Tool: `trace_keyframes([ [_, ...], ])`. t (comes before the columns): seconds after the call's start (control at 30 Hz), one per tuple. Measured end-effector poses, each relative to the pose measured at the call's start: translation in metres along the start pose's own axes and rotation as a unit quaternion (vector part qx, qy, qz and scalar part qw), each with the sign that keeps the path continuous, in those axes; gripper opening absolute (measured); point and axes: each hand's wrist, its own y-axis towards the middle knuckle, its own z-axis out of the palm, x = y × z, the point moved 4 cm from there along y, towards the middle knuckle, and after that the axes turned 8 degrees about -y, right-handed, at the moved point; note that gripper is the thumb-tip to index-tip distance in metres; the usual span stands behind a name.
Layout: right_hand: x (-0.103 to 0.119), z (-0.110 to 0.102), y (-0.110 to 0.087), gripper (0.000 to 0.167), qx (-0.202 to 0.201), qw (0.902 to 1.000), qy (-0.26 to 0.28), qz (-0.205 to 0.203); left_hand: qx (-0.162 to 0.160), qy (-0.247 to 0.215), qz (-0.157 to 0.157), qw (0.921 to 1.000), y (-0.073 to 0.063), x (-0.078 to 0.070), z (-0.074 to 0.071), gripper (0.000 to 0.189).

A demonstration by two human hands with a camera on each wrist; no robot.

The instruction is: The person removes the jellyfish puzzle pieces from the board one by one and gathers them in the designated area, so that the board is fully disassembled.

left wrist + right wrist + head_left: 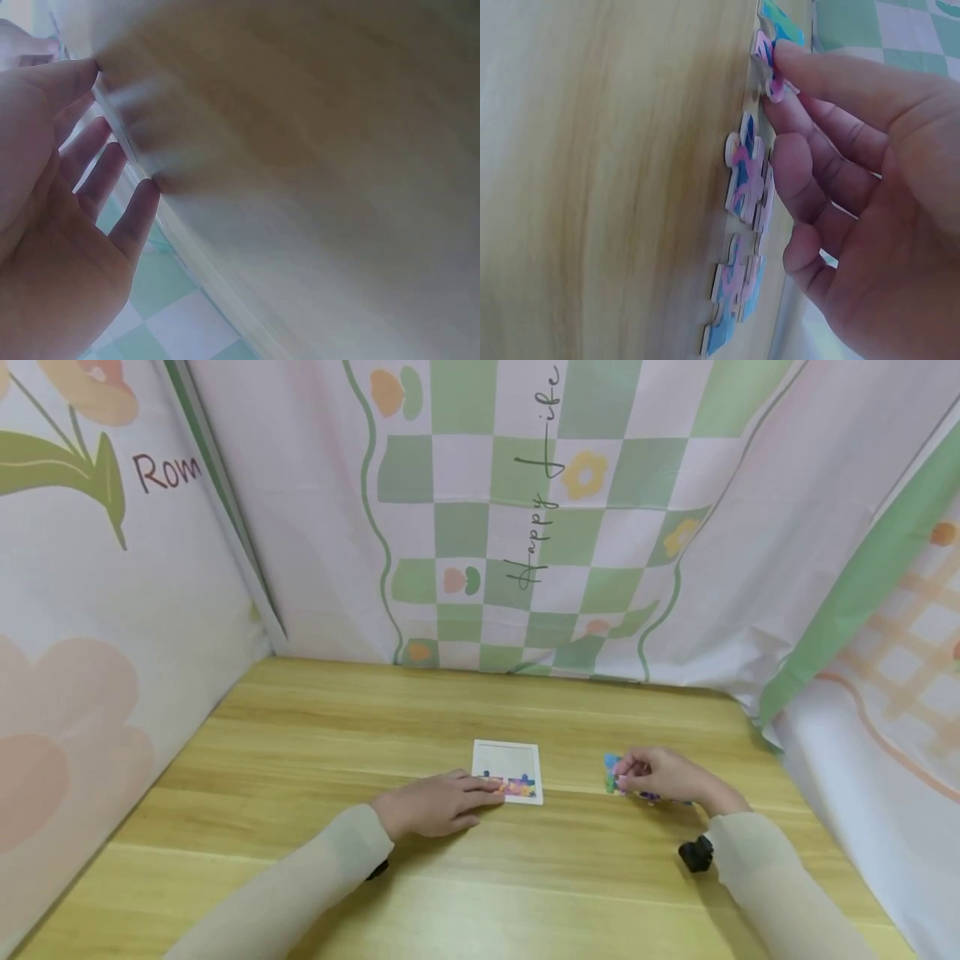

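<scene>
A white puzzle tray (506, 744) lies on the wooden table with a row of joined jigsaw pieces (519, 787) along its near side. My left hand (435, 804) rests over the tray's near left corner, fingers extended onto the pieces. To the right, my right hand (663, 774) pinches a pink and blue puzzle piece (766, 51) between thumb and fingers. A green and blue piece (786, 24) lies just beyond that one. Under the curled lower fingers, several loose pink and blue pieces (742, 176) lie on the table, partly hidden by this hand in the head view.
The table (337, 718) is pale wood and reaches back to a green checked curtain (517, 527). Printed cloth walls (67, 693) close in the left and right sides. A black wrist device (697, 854) hangs at the right cuff.
</scene>
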Motion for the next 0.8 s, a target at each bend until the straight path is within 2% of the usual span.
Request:
trace_keyframes([
  [0.17,-0.0007,0.0009,0.0012,0.017,0.002,0.9999,-0.003,0.012,0.001,0.010,0.000,1.0000,-0.0001,0.0001,0.0001,0.049],
  [0.37,-0.0012,0.0011,0.0008,0.018,-0.001,0.9999,-0.008,0.008,-0.001,0.009,0.001,1.0000,0.0005,-0.0001,0.0001,0.049],
  [0.8,0.0013,-0.0011,0.0019,0.021,-0.007,0.9994,-0.027,0.022,-0.009,-0.010,-0.026,0.9996,0.0072,0.0016,-0.0004,0.047],
])
